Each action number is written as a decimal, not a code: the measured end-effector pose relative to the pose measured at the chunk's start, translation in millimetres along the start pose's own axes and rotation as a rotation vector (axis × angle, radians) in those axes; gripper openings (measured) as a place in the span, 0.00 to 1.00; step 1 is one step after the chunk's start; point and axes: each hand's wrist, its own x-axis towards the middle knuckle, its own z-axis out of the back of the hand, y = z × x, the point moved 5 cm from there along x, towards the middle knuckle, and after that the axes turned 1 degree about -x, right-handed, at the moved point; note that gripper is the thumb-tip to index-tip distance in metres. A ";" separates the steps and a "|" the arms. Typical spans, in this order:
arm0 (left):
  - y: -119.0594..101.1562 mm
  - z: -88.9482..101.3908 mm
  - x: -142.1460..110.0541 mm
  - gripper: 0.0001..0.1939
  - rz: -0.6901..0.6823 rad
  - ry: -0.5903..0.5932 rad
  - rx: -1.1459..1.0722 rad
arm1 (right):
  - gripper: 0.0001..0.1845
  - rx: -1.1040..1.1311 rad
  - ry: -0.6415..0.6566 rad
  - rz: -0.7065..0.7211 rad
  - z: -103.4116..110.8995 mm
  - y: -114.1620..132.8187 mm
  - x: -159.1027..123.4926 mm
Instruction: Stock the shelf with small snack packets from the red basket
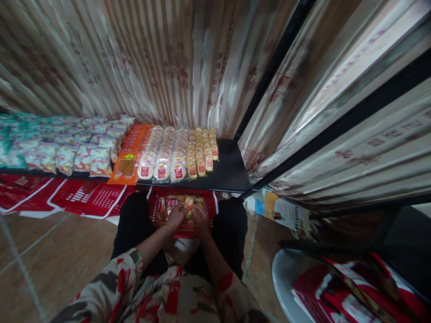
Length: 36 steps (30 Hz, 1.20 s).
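Note:
My left hand (177, 216) and my right hand (200, 218) meet over a red plastic basket (215, 204) between my knees. Pinched between their fingertips is a small yellow snack packet (189, 204) with a red and white label. More yellow packets (164, 211) lie loose in the basket, partly hidden by my hands. Just beyond, on a black shelf (227, 168), similar yellow packets (201, 152) stand in neat rows. To their left are rows of round white wrapped crackers (162, 170).
An orange snack bag (129, 154) and many white snack bags (81, 152) fill the shelf's left part. Red bags (87, 197) hang below it. A black post (266, 72) rises at the shelf's right end. A pale tub (286, 278) with red packaging stands at lower right.

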 end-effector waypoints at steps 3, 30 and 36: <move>-2.9 0.6 -1.2 0.05 -0.030 -0.028 0.062 | 0.22 0.066 -0.049 -0.002 0.9 4.8 -3.9; -56.3 -41.3 -20.4 0.08 -0.405 -0.084 0.348 | 0.17 -0.050 -0.192 0.129 35.4 72.6 -15.7; -86.4 -56.8 -28.9 0.10 -0.504 0.001 0.266 | 0.20 -0.083 -0.263 0.217 51.2 99.8 -7.5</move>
